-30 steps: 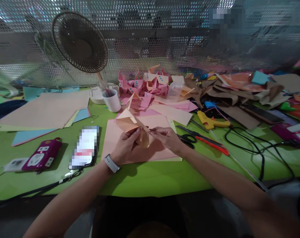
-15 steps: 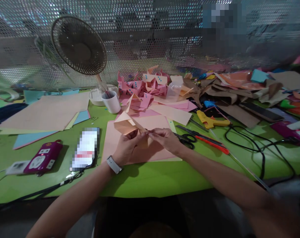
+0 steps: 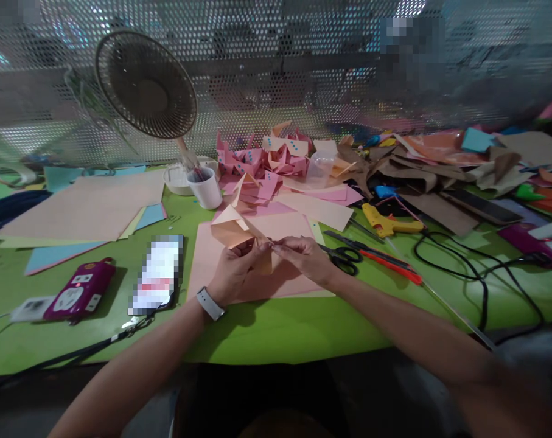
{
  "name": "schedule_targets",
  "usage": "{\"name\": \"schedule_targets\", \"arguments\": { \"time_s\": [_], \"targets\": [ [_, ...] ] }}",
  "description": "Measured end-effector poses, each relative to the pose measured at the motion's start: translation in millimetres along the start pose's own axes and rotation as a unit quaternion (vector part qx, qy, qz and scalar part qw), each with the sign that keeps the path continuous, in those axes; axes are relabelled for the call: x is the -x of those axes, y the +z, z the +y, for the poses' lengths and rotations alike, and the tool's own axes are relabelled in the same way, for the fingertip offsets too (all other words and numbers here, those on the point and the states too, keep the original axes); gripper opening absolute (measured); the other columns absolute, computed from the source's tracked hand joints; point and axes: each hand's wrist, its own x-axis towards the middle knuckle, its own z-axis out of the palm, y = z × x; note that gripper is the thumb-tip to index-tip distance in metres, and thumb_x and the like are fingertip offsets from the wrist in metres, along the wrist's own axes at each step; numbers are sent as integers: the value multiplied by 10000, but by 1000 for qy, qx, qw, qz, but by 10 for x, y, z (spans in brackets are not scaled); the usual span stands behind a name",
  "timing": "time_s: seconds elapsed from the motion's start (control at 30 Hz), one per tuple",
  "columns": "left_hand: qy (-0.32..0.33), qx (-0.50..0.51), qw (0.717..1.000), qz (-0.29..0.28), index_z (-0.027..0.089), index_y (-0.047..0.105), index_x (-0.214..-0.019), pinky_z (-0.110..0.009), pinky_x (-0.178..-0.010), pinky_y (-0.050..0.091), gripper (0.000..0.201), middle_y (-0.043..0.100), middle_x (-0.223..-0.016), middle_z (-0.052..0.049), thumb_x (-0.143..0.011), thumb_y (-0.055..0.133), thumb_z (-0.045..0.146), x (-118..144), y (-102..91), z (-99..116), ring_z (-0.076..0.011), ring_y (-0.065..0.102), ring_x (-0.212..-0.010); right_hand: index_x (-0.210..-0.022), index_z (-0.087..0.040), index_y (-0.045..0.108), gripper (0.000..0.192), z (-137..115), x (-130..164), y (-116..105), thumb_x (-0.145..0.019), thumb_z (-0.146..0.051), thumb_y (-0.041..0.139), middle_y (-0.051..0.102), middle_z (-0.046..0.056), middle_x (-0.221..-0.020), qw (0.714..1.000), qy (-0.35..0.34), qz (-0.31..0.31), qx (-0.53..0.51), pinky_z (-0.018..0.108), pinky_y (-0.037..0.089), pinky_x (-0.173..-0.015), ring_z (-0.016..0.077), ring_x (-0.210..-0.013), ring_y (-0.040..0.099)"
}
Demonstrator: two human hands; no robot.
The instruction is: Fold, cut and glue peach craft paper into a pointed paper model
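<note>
hands are pinching a folded peach paper piece: left hand and right hand are both closed on it; scissors are lying at 3 o'clock.

A fan, white cup, scissors and glue gun sit around.

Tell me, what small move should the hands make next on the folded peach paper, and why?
Probably press the crease flat: both the left hand and right hand pinch the folded peach paper where their fingertips meet, held above the pink sheet, and its flaps stand up loosely.
</note>
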Motion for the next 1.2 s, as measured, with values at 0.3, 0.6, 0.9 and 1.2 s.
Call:
{"name": "schedule_targets", "arguments": {
  "time_s": [0.3,0.6,0.9,1.2],
  "targets": [
    [6,19,1000,-6,159,764,-885,-254,-775,495,282,746,-924,-58,-677,849,330,-19,-16,-27,-150,643,-837,-680,-201,675,349,-13,16,5,-858,-497,622,636,20,-744,1000,-1,5,10,326,464,-818,195,-867,616],
    [-2,4,1000,-3,164,769,-879,-250,-743,491,282,752,-926,-66,-675,846,343,-2,0,0,-159,656,-824,-732,-194,712,318,3,25,24,-869,-462,607,678,32,-817,999,-23,14,27,295,456,-736,171,-809,604],
    [5,-26,1000,9,139,730,-755,-228,-627,474,258,727,-792,-44,-670,851,350,45,48,72,-129,617,-690,-810,-208,747,317,-7,36,36,-857,-493,615,705,48,-883,999,-22,12,34,311,483,-759,184,-856,623],
    [9,-33,999,-1,147,763,-852,-234,-651,489,283,748,-882,-74,-684,840,362,32,27,48,-151,641,-758,-701,-188,686,331,-20,35,26,-861,-466,601,678,51,-834,998,-26,10,60,308,461,-742,179,-821,610]
  ]
}}
